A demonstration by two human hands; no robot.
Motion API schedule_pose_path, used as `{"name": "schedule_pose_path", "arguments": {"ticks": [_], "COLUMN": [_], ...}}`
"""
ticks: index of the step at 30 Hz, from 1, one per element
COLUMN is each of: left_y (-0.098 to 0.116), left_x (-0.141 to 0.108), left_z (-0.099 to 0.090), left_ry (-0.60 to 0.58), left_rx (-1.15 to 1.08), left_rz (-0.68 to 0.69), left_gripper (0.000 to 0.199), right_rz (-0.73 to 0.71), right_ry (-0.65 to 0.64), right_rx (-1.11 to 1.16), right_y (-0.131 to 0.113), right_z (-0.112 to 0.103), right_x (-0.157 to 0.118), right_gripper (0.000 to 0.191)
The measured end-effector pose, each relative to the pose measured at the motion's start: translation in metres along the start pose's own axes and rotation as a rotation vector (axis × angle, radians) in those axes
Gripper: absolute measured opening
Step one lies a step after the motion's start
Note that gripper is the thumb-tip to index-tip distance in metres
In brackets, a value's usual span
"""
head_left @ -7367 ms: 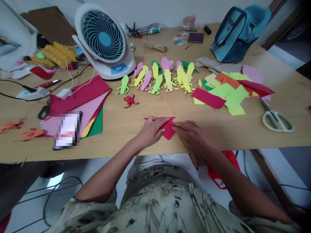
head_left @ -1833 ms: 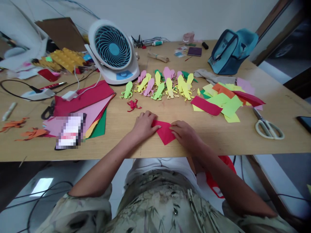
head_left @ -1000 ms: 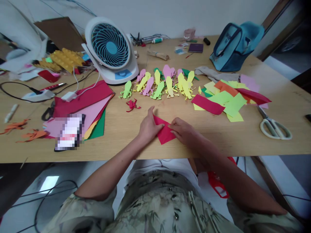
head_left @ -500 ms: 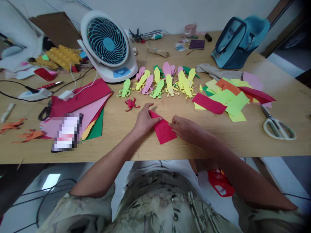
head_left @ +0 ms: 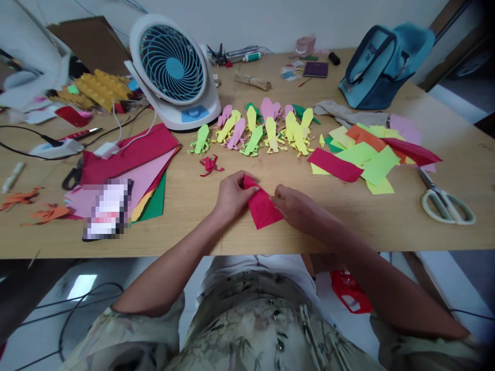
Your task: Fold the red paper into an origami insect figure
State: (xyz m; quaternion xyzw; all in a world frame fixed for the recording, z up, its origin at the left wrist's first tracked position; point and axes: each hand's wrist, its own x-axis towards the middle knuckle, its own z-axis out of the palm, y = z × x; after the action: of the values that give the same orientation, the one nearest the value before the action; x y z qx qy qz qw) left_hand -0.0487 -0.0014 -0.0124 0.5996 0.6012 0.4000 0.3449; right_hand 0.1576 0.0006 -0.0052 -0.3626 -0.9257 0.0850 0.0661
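Observation:
A folded piece of red paper (head_left: 263, 207) lies near the table's front edge, one corner pointing toward me. My left hand (head_left: 234, 195) pinches its upper left side between thumb and fingers. On the right side, my right hand (head_left: 291, 202) grips the paper's edge with closed fingers. Just beyond my left hand rests a small red folded paper frog (head_left: 210, 165). Farther back stand several yellow, green and pink paper figures (head_left: 270, 135) in a cluster.
Loose coloured paper sheets (head_left: 359, 164) and white-handled scissors (head_left: 444, 203) lie to the right. Larger sheets (head_left: 131, 167) and a phone (head_left: 107, 210) are on the left. A fan (head_left: 176, 72) stands behind them, and a blue bag (head_left: 381, 69) sits at the back right.
My left hand has drawn its fingers in closer along the paper's upper left edge. My right hand stays on the right edge, and the paper has barely moved.

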Motion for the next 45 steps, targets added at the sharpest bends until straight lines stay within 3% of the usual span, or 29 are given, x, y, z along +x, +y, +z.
{"name": "schedule_pose_path", "arguments": {"ticks": [2,5,11,15,26,34,45], "left_y": [0.002,0.007,0.000,-0.012,-0.029,-0.031,-0.027], "left_x": [-0.006,-0.021,-0.040,-0.046,-0.055,-0.059,-0.060], "left_z": [0.000,0.000,-0.003,-0.008,-0.009,-0.013,-0.017], "left_ry": [-0.018,0.000,-0.015,-0.066,-0.096,-0.179,-0.217], "left_rx": [0.016,0.182,0.378,0.427,0.437,0.385,0.531], "left_rz": [0.084,0.228,0.569,0.706,0.811,0.878,0.942], "left_gripper": [0.010,0.004,0.005,0.011,0.013,0.017,0.016], "right_rz": [0.025,0.040,0.006,-0.008,-0.026,-0.006,-0.069], "right_ry": [0.001,0.013,-0.020,-0.028,0.050,0.073,0.122], "right_rx": [0.030,0.038,-0.018,-0.054,-0.076,-0.078,-0.154], "right_y": [0.000,0.001,-0.001,-0.001,0.004,0.002,-0.002], "right_z": [0.002,0.004,0.002,0.001,0.008,0.010,0.012], "right_x": [0.000,0.000,0.000,-0.001,-0.004,-0.006,-0.012], "right_gripper": [0.025,0.027,0.028,0.029,0.025,0.021,0.020]}}
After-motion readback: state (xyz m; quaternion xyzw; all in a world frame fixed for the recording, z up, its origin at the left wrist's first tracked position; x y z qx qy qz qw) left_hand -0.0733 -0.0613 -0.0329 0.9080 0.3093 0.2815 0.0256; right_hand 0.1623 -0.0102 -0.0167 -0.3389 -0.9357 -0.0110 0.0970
